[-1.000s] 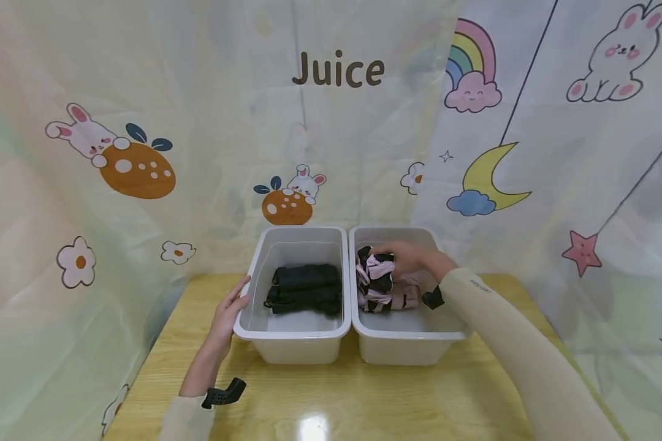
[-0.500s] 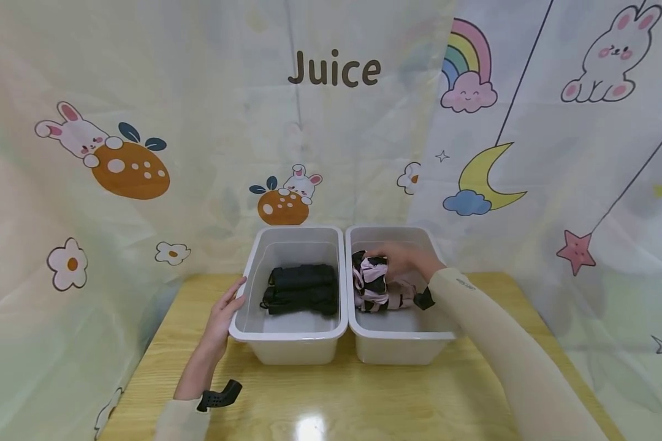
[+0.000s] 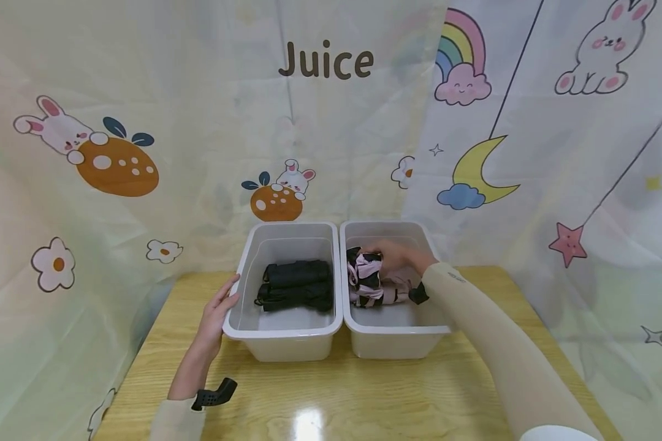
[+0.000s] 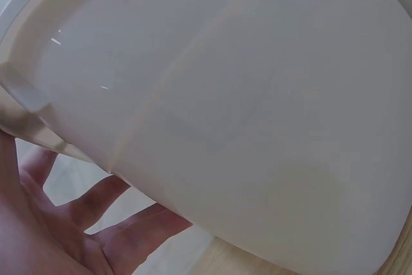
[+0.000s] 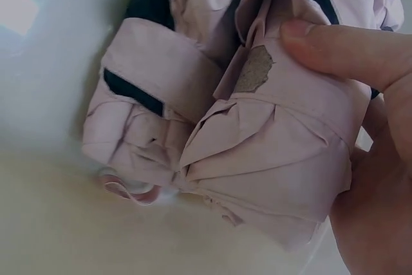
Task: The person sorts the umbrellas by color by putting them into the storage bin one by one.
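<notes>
My left hand [image 3: 212, 318] rests at the left rim of the left grey-white bin [image 3: 287, 335]. In the left wrist view, its fingers [image 4: 145, 230] lie along the outer wall, just under the rim. Two black folded umbrellas [image 3: 295, 285] lie side by side in that bin. Inside the right bin [image 3: 397, 331], my right hand [image 3: 395, 256] grips a pink and black folded umbrella [image 5: 277, 152], thumb pressed on its rolled cloth near a grey hook-and-loop patch. Beside it lies a second pink and black folded umbrella [image 5: 145, 88], strapped, with a wrist loop at its end.
Both bins stand edge to edge on a wooden table [image 3: 265, 398]. Close behind them hangs a printed curtain [image 3: 198, 122] with rabbits, a moon and the word Juice. A black wrist device [image 3: 216, 395] sits on the left forearm.
The gripped pink umbrella has sunk slightly with my right hand, closer to the one beside it. My left hand keeps its place at the bin. The head view has shifted a little.
</notes>
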